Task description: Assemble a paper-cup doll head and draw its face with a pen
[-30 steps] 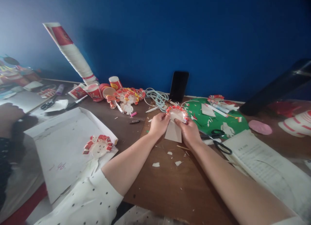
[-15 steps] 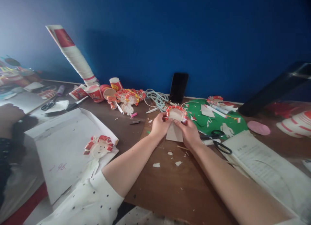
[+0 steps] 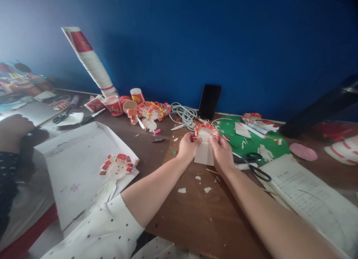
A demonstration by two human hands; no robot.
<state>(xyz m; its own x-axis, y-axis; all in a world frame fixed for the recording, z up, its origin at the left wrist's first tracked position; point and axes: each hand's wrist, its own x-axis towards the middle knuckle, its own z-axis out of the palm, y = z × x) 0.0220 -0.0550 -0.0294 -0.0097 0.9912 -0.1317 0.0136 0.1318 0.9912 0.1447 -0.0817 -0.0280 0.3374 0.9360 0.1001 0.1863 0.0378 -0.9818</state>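
Both of my hands grip a round paper-cup craft [image 3: 206,127] with a curled red and orange rim, held above the brown board. My left hand [image 3: 188,146] pinches its left side, and my right hand [image 3: 222,149] pinches its right side with the thumb on the front. A white strip of card [image 3: 204,154] hangs below the round part, between my hands; how the two are joined I cannot tell. On the white box lid [image 3: 69,165] to the left lies a similar figure [image 3: 116,167] with a drawn face. Black-handled scissors [image 3: 258,165] rest to the right of my right hand.
A tall stack of paper cups [image 3: 93,66] leans by the blue wall, near more curled cup pieces [image 3: 153,111]. A phone [image 3: 209,101] stands upright behind my hands. Green paper [image 3: 228,128] with scraps and printed sheets [image 3: 299,188] lie right. Another person's hand [image 3: 18,126] is at far left.
The whole view has shifted slightly, so things sit a little further right. My right thumb has moved outward to the craft's right side, and more of the white card shows between my hands.
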